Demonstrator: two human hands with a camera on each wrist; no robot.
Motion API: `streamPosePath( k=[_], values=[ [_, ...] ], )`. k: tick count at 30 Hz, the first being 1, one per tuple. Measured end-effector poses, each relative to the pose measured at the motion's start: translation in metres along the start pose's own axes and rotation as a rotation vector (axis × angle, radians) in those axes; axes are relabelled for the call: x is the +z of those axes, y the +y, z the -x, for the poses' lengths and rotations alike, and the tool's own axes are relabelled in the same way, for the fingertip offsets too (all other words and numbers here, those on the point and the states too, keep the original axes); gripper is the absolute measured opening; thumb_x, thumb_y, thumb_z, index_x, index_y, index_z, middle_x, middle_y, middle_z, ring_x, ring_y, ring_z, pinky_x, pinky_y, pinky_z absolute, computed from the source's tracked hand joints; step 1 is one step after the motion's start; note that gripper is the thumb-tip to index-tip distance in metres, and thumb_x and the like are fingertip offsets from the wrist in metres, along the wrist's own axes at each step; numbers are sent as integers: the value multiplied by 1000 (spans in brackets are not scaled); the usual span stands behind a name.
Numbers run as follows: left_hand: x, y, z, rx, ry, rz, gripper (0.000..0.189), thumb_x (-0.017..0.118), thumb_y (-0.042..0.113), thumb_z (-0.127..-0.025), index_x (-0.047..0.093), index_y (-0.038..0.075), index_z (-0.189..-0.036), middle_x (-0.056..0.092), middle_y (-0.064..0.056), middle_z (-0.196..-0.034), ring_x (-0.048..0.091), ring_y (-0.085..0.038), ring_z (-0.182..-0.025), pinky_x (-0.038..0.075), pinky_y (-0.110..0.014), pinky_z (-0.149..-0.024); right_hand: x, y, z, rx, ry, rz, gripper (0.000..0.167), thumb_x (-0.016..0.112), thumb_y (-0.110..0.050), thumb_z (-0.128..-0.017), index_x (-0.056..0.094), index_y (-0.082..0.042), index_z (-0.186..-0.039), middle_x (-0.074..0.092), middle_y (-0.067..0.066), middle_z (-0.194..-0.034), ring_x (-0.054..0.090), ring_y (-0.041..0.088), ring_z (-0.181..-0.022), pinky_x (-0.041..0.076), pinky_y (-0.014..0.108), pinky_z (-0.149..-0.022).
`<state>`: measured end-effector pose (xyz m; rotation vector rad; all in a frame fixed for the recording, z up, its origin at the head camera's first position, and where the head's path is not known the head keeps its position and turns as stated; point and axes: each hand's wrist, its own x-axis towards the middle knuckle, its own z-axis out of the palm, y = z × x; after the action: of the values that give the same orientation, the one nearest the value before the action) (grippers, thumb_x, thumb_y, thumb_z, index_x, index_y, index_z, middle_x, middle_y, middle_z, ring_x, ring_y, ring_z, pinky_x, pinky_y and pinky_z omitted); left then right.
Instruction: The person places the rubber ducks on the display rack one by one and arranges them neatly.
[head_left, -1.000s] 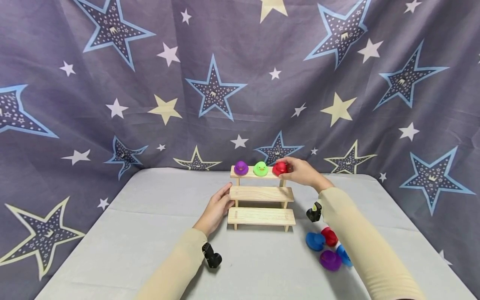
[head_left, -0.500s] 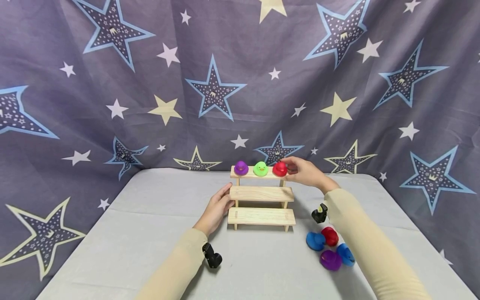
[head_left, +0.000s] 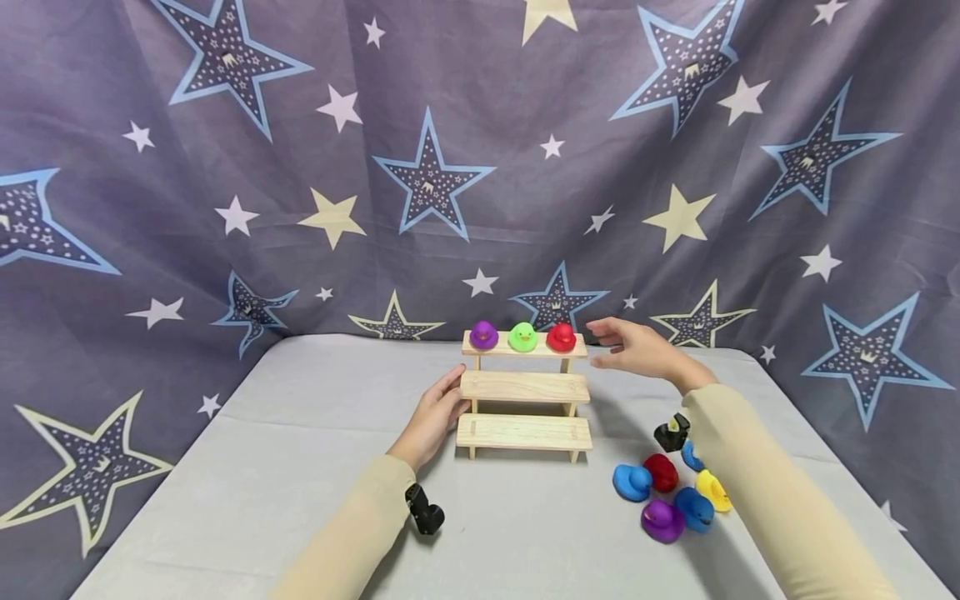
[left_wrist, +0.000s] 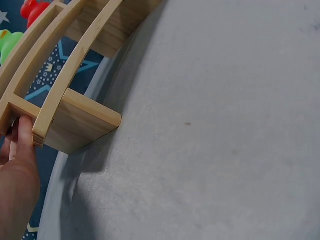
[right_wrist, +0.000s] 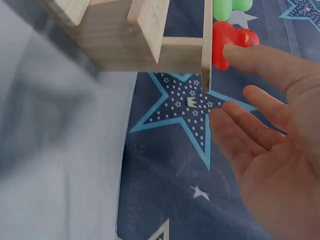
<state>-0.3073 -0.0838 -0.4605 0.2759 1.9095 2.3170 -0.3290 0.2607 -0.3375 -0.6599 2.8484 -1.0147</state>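
Note:
A three-tier wooden stand (head_left: 523,387) carries a purple rubber duck (head_left: 483,336), a green rubber duck (head_left: 522,337) and a red rubber duck (head_left: 561,337) in a row on its top step. My left hand (head_left: 429,419) holds the left end of the middle step; in the left wrist view, its fingers (left_wrist: 25,137) reach in at the wood. Just right of the top step is my right hand (head_left: 637,348), apart from the red duck and holding nothing. Its fingers are spread in the right wrist view, where the red duck (right_wrist: 227,42) stays on the board.
Several loose ducks lie at the right front: a blue duck (head_left: 632,482), a red duck (head_left: 661,472), a purple duck (head_left: 662,521), another blue duck (head_left: 695,510) and a yellow duck (head_left: 713,492). A star-patterned curtain (head_left: 480,167) hangs behind the grey-covered table (head_left: 300,467).
My right hand has let go of the red duck and moved right, away from the stand. More loose ducks show beside the right sleeve. My left hand stays put.

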Motion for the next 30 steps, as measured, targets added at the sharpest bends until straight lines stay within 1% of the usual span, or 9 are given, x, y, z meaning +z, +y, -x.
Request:
streamPosePath(
  k=[7,15,22,30],
  values=[
    [0,1,0,-1,4,6,55,42,6,-105,27,4,-157,29,-19,-159,36,-32,-142,37,-36,-117,-10,4,16,-3,-10,33,64,75,-21,-91,47,3,-144,51,27,-140,52,43,-126,49,55,-104],
    [0,2,0,3,4,-2,55,42,6,-105,27,3,-157,29,-19,-158,36,-32,-142,38,-35,-116,-18,15,36,-4,-35,43,63,74,-20,-91,48,7,-142,51,29,-139,52,46,-125,50,57,-102],
    [2,2,1,5,1,-4,55,42,6,-105,26,3,-158,29,-19,-159,36,-32,-142,38,-35,-116,-19,26,53,-6,-35,47,61,75,-21,-91,50,7,-139,53,29,-137,54,47,-123,51,57,-102],
    [1,2,2,14,-5,6,55,40,5,-105,25,1,-157,29,-21,-158,36,-33,-142,37,-37,-117,-18,42,71,-36,-23,61,61,77,-20,-90,51,8,-138,57,29,-133,58,45,-118,53,56,-98]
  ],
)
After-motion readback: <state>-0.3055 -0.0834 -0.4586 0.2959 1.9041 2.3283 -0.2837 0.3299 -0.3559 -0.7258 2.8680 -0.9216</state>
